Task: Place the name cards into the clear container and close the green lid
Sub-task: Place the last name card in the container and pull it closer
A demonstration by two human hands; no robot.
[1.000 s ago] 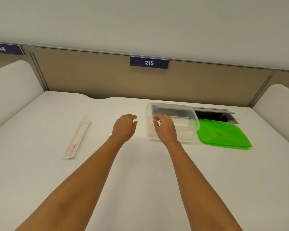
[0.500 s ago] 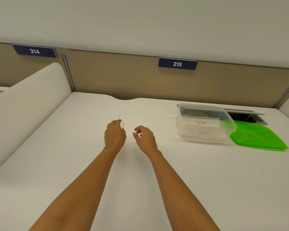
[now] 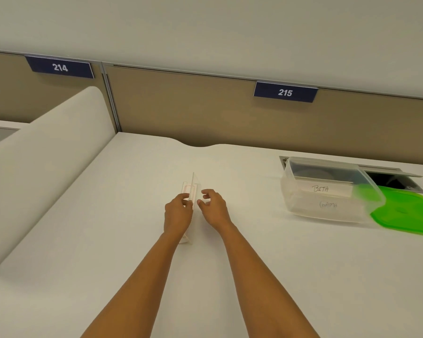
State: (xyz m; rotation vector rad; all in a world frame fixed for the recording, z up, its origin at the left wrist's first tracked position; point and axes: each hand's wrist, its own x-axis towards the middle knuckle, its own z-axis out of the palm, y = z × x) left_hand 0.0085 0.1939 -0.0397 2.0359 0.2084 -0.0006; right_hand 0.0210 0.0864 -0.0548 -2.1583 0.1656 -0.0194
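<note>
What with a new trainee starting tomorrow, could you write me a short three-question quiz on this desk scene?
1. True or false: the green lid is closed on the clear container.
2. Multiple choice: the cards inside read A) BETA and GAMA, B) ALPHA and DELTA, C) 214 and 215.
3. Fill the gap: the loose name card is on the desk between the person's two ____.
Key: 1 false, the lid lies off it, on the desk; 2 A; 3 hands, the left hand and right hand.
</note>
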